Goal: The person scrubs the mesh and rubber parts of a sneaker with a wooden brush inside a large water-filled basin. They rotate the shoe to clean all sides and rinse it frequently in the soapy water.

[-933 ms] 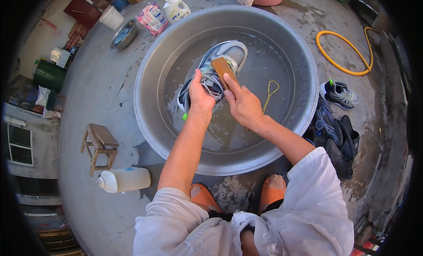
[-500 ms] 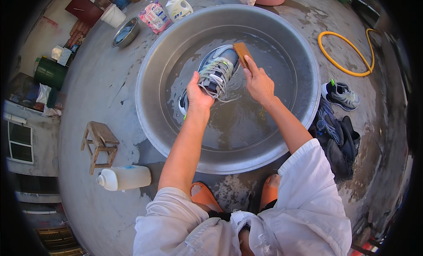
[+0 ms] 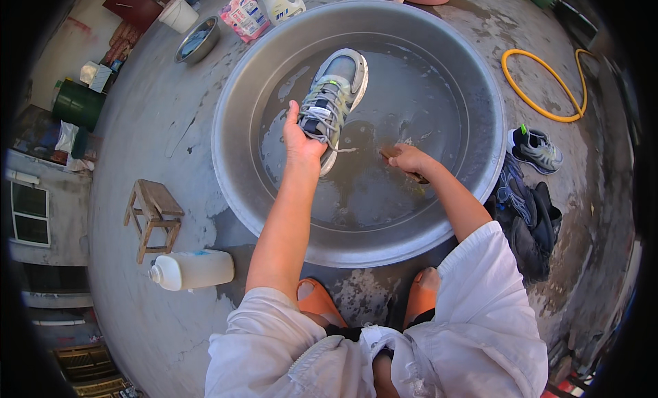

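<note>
Brush [image 3: 389,152] has come off the shoe [image 3: 340,76], down to its right.
Left hand [image 3: 303,143] grips the shoe, toe pointing beyond it; right hand [image 3: 413,159] is clutching the brush.

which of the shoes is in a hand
The grey sneaker gripped by the left hand over the large metal tub; the similar sneaker and the dark shoes lie outside the tub, to its right, with no hand on them.
</note>
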A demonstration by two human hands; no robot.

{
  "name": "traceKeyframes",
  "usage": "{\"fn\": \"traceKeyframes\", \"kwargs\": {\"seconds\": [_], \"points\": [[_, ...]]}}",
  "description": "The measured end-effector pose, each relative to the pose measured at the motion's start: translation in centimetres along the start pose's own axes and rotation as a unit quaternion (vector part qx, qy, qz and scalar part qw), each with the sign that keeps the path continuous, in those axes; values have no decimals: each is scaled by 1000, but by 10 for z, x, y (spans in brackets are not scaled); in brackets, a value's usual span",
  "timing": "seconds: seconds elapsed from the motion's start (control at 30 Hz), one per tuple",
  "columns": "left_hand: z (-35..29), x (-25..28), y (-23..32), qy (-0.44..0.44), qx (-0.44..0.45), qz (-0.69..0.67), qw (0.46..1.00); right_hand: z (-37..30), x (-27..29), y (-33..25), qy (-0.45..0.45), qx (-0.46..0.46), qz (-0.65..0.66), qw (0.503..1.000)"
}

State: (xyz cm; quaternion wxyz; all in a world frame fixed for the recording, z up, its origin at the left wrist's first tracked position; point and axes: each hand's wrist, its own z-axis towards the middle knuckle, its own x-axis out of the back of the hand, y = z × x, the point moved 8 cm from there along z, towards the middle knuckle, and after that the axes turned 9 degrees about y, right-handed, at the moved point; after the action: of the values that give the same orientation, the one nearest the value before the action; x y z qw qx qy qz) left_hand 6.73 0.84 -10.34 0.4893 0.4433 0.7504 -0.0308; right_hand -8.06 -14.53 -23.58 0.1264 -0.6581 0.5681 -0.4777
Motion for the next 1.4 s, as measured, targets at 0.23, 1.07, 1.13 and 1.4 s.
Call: {"fn": "traceKeyframes", "kwargs": {"seconds": [0.23,1.07,1.13,1.4], "points": [[-1,7,12,30,-24,-17,999,-98,39,-123,231,157,128,952],[-18,-11,-41,88,40,30,995,-61,125,-131,463,107,39,879],[-12,-2,-30,83,42,40,995,-61,139,-107,458,58,143,876],[-19,-16,-47,28,97,81,992,-38,97,-88,243,85,483,837]]}}
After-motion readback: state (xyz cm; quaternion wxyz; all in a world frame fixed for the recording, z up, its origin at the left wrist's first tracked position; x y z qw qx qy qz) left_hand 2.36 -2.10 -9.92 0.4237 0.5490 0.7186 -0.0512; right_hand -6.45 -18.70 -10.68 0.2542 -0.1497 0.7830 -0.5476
